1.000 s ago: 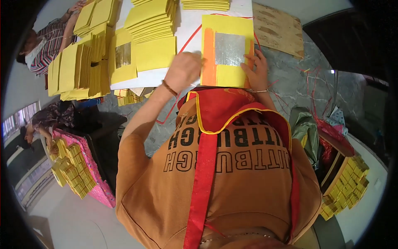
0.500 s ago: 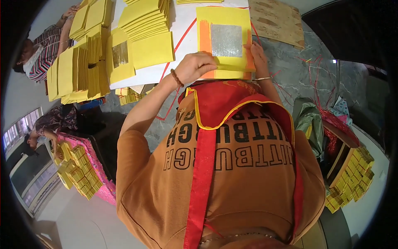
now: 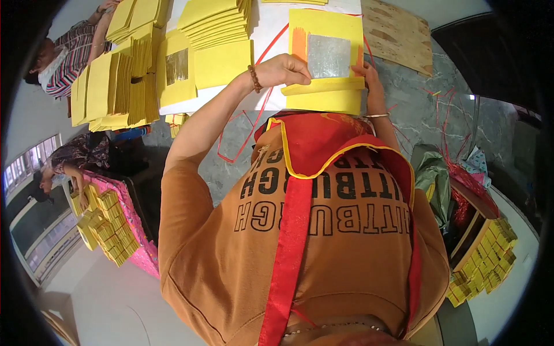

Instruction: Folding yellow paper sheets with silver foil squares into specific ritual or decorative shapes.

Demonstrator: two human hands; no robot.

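Note:
A yellow paper sheet (image 3: 328, 26) lies at the table's near edge, with a silver square (image 3: 329, 56) in its middle and orange bands beside it. Its lower part is turned up in a narrow fold (image 3: 323, 86) running below the silver square. My left hand (image 3: 283, 70) is closed, pinching the left part of this fold between thumb and fingers. At the right end, my right hand (image 3: 371, 81) grips the fold with its thumb on top; its other fingers are partly hidden. Below the fold shows plain yellow paper (image 3: 326, 102).
Tall stacks of folded yellow paper (image 3: 216, 23) stand on the white table (image 3: 268, 69) to the left. Red string (image 3: 271, 49) lies beside the sheet. Two people work at left, one by a pink-covered table (image 3: 130, 216). A wooden board (image 3: 398, 37) is at far right.
The fold has moved up the sheet and become narrower, with plain yellow instead of orange showing below it. Both hands moved with it. The whole view has shifted slightly.

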